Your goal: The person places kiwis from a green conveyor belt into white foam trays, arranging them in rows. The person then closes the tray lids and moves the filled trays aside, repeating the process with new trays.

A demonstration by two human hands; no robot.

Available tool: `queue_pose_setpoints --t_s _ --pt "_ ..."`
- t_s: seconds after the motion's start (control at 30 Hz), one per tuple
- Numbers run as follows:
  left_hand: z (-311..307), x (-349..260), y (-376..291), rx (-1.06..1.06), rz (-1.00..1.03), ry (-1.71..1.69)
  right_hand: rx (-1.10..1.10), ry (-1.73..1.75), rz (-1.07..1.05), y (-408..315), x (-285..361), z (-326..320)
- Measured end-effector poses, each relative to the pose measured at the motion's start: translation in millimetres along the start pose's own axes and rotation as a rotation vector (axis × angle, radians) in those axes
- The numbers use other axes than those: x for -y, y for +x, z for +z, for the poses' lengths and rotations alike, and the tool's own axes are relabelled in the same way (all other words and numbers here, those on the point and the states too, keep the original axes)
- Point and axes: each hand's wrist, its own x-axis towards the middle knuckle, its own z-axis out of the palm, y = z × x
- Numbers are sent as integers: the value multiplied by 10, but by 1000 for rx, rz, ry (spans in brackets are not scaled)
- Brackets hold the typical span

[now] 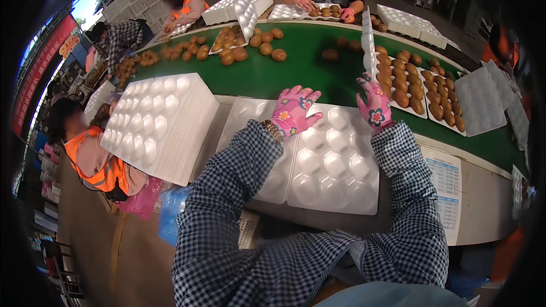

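Note:
An opened white foam fruit tray (332, 166) with round hollows lies before me, its two halves side by side and no fruit in the part that shows. My left hand (294, 111), in a pink flowered glove, is spread over the tray's upper middle and holds nothing. Beyond the tray's far right corner, my right hand (374, 102), gloved alike, has its fingers apart near the raised lid (367, 42) of a kiwifruit tray (401, 79); whether the fingertips touch that lid I cannot tell. Another filled tray (443, 100) lies to its right.
A tall stack of foam trays (158, 123) stands at left. Loose kiwifruit (266, 42) lie on the green conveyor belt (298, 64). Across it, a co-worker's gloved hands (326, 8) are at a filled tray. A person in an orange vest (102, 162) is at left. A printed sheet (443, 187) lies at right.

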Motion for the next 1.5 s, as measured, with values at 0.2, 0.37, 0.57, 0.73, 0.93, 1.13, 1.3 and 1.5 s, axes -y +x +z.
queue_pose_setpoints --t_s 0.2,0.37,0.57,0.73,0.93,1.13,1.3,1.5 --pt "504 410 71 141 -24 -115 535 218 306 945 -35 1077" --pt "548 649 -63 106 -37 -147 463 -420 -219 1020 505 1791" --pt "636 913 -178 20 -73 -158 550 -707 107 1476 513 2141" --pt "582 1041 -181 79 -102 -154 94 -537 466 1913 -1202 2659" --pt "575 1204 -264 85 -137 -175 315 -158 608 2428 -801 3062" --pt "625 1226 -229 39 -99 -244 658 -445 210 2312 238 2882" --pt "834 1528 -177 -491 -353 -810 606 -205 51 1846 597 2370" --pt "671 1499 -279 -422 -225 -808 459 -48 -393 953 1462 1577"
